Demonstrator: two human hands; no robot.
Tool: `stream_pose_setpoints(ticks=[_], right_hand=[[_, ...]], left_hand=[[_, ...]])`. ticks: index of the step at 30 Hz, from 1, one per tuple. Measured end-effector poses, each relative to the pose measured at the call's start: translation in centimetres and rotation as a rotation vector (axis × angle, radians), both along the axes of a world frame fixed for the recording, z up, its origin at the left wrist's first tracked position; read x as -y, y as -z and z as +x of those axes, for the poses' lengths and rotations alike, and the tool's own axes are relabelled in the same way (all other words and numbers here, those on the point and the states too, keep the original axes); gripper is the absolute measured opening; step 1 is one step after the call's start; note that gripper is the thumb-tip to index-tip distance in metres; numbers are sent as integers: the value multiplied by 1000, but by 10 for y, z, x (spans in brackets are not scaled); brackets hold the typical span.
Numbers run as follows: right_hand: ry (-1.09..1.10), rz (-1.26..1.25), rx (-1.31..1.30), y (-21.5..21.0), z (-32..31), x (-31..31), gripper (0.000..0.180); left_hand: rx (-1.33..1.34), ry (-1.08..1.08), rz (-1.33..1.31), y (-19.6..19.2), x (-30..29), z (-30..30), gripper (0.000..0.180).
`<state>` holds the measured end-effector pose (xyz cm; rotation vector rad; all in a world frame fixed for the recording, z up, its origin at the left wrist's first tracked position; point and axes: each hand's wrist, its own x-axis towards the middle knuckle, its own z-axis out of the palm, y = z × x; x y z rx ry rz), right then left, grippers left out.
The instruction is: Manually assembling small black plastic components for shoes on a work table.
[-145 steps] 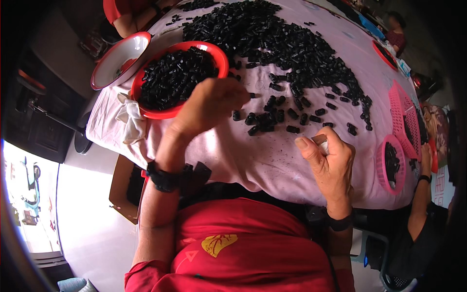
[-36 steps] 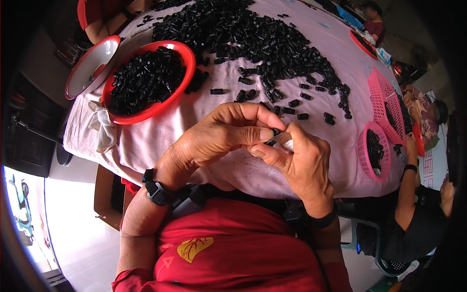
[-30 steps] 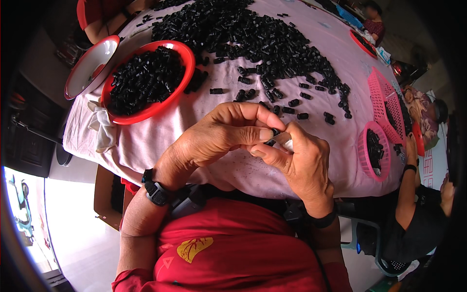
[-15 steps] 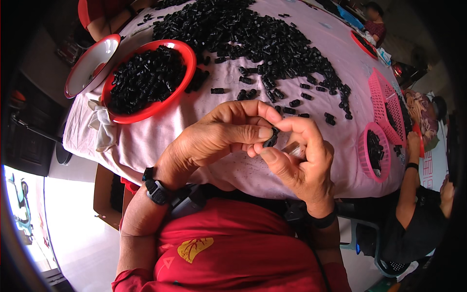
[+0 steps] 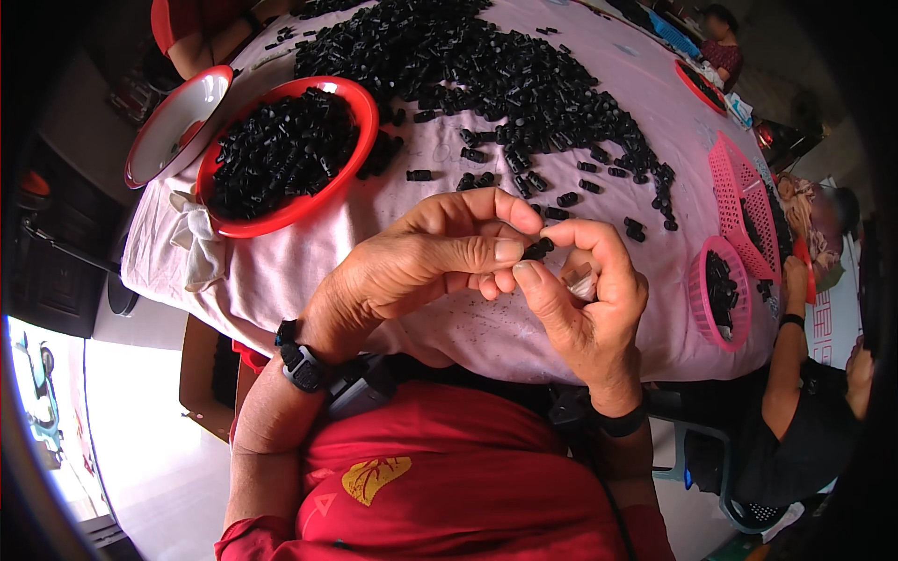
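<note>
Between the fingertips of both hands is a small black cylindrical plastic part (image 5: 537, 249), held above the near side of the cloth. My left hand (image 5: 426, 252) pinches it between thumb and fingers. Thumb and forefinger of my right hand (image 5: 591, 313) close on its right end. A small clear, whitish piece (image 5: 580, 279) lies tucked inside the curled right fingers; its kind cannot be made out. Just beyond the hands lie several loose black parts (image 5: 567, 199), and a large heap of black parts (image 5: 449, 56) spreads behind them.
A red basin (image 5: 372, 140) full of black parts stands at left, beside a white red-rimmed basin (image 5: 140, 173) and a whitish cloth (image 5: 199, 248). Pink baskets (image 5: 745, 304) stand at right on the pink tablecloth (image 5: 309, 271). Co-workers sit at the far left, far right and right.
The black part has turned from upright to a slanted, more sideways pose between my fingertips. My right thumb and forefinger have moved slightly up, and the clear piece shows more.
</note>
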<state>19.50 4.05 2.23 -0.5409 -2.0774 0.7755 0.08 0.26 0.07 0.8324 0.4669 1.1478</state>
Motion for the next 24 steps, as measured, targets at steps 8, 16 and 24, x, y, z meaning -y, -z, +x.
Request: stream_pose_setpoints(ticks=[8, 16, 24], right_hand=[[75, 5, 55, -4, 0, 3, 25], [101, 50, -17, 4, -2, 1, 22], [95, 157, 13, 5, -3, 1, 22]], left_hand=[[-14, -38, -29, -5, 2, -2, 28], [-104, -114, 13, -5, 2, 1, 28], [-187, -121, 87, 1, -1, 3, 28]])
